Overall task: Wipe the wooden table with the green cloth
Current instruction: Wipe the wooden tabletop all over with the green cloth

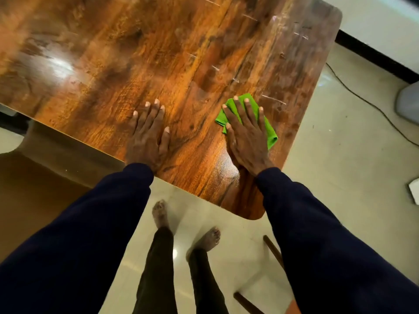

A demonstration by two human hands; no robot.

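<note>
The wooden table (140, 57) fills the upper part of the view, glossy brown with several pale scratches. A folded green cloth (271, 134) lies near the table's near right corner. My right hand (246, 132) presses flat on the cloth with straight, spread fingers, covering most of it. My left hand (148, 134) rests flat on the bare wood to the left of the cloth, fingers straight and a hand's width away from it. Both arms wear dark blue sleeves.
The table's rounded near corner (254, 215) hangs over a pale tiled floor (340, 177), where my bare feet stand. A brown chair seat (34, 177) is at the left. A dark cable (367, 103) runs across the floor at the right. Wooden chair legs (273, 249) show at bottom right.
</note>
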